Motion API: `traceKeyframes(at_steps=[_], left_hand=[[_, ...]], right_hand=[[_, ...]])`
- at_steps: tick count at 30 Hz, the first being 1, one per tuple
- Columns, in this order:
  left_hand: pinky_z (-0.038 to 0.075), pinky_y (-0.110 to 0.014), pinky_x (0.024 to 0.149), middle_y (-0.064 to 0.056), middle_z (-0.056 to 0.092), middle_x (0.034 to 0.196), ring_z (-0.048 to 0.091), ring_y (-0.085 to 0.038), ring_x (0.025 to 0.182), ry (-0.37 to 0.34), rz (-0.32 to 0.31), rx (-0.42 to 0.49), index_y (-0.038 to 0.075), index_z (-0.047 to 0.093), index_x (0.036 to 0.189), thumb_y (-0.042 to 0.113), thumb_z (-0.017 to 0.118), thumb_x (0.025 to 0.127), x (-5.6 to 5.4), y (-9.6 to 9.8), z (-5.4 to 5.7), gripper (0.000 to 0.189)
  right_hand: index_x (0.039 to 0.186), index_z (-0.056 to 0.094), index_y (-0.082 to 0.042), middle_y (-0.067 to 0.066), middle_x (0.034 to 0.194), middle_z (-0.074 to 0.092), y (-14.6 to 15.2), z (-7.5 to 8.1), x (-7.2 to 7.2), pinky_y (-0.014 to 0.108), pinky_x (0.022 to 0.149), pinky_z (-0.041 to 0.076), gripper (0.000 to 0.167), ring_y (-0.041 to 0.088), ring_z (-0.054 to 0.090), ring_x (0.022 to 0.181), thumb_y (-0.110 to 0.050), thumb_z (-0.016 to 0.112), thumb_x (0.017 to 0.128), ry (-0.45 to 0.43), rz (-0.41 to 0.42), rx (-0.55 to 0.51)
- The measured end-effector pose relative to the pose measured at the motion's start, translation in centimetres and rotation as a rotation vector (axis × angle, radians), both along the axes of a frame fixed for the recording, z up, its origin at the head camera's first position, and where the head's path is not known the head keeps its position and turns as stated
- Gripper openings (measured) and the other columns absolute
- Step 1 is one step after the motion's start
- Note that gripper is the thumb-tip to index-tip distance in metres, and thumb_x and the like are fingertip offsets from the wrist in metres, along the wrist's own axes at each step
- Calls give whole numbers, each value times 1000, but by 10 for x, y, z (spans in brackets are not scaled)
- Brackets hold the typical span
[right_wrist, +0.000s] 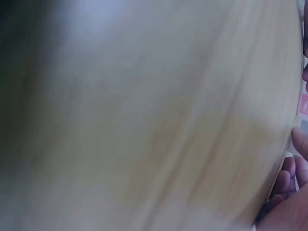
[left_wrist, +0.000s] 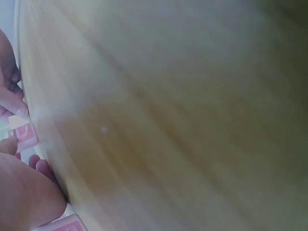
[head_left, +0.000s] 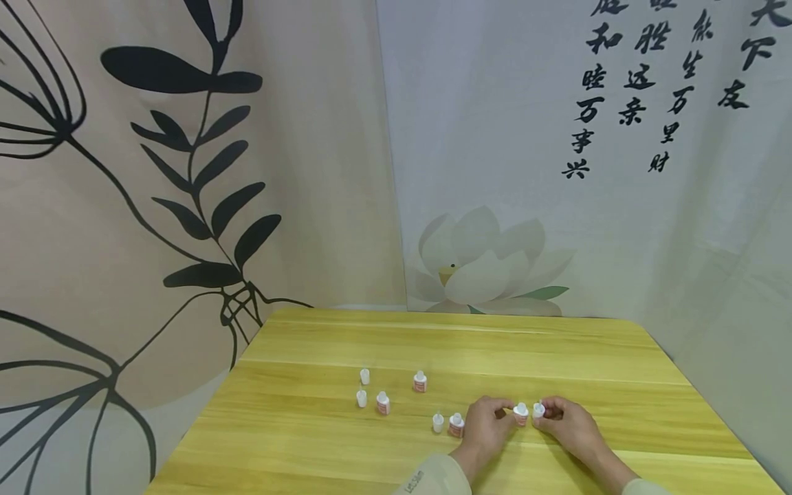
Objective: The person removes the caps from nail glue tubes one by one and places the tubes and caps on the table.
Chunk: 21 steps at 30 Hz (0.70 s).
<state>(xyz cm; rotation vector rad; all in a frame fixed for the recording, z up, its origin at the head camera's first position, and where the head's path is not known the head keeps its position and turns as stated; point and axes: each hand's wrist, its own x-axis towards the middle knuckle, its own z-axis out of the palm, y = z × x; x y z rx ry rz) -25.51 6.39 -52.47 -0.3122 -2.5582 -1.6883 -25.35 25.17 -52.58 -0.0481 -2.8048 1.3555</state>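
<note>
In the head view, my left hand point(head_left: 487, 425) pinches a small white bottle point(head_left: 521, 414) with a pink label, upright at the table surface. Just right of it, my right hand point(head_left: 572, 426) holds a small white cap point(head_left: 539, 410) between thumb and fingers. Bottle and cap are close, with a narrow gap between them. Beside the left hand stand another labelled bottle point(head_left: 456, 425) and a white cap point(head_left: 438, 423). The left wrist view catches the held bottle point(left_wrist: 27, 135) at its left edge; the right wrist view shows part of its pink label point(right_wrist: 304, 104).
Farther left on the wooden table point(head_left: 309, 440) stand two more bottles, one at the back point(head_left: 420, 381) and a nearer bottle point(head_left: 383, 403). Two white caps, a rear cap point(head_left: 365, 377) and a front cap point(head_left: 361, 399), are left of them. A printed curtain point(head_left: 334, 172) hangs behind.
</note>
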Motion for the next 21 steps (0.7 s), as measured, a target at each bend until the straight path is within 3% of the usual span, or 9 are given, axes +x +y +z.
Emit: traceKeyframes(at_steps=[21], left_hand=[[44, -23, 66, 10, 57, 81, 48, -2, 74, -43, 9, -30, 15, 76, 106, 26, 84, 78, 2, 0, 2, 31]], right_hand=[[120, 60, 9, 6, 99, 64, 0, 1, 2, 25, 70, 49, 50, 18, 59, 88, -15, 81, 82, -5, 6, -33]])
